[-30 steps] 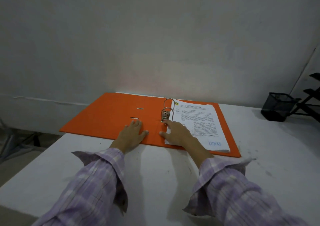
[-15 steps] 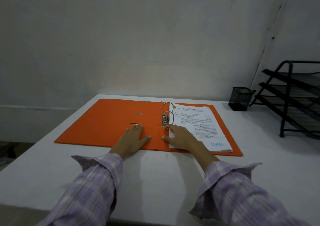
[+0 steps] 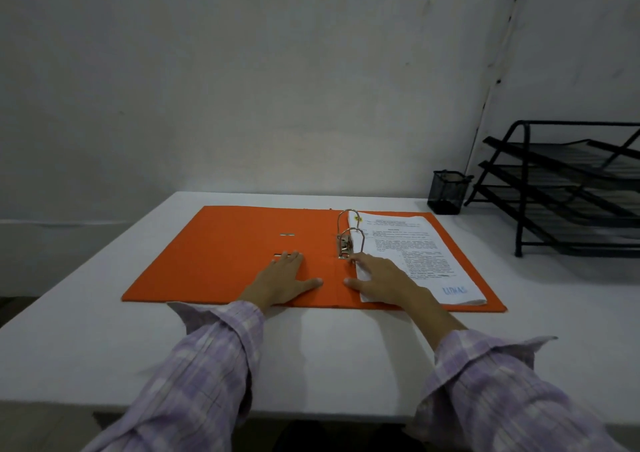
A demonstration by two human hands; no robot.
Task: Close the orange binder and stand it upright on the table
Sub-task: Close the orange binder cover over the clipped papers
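Note:
The orange binder [image 3: 221, 254] lies open and flat on the white table [image 3: 329, 358], its inside facing up. Metal rings [image 3: 349, 233] rise at its spine, with a stack of printed papers [image 3: 426, 261] filed on the right half. My left hand [image 3: 282, 280] rests palm down on the left cover near the spine, fingers spread. My right hand [image 3: 384, 280] lies flat on the near left corner of the papers, its forefinger beside the ring mechanism. Neither hand grips anything.
A black mesh pen cup [image 3: 448, 191] stands at the back right of the table. A black tiered paper tray [image 3: 568, 188] fills the right side. A grey wall runs behind the table; the table's left edge drops off near the binder.
The view has swung right and pulled back, bringing the tray rack into sight. Both hands stay flat on the binder in the same places.

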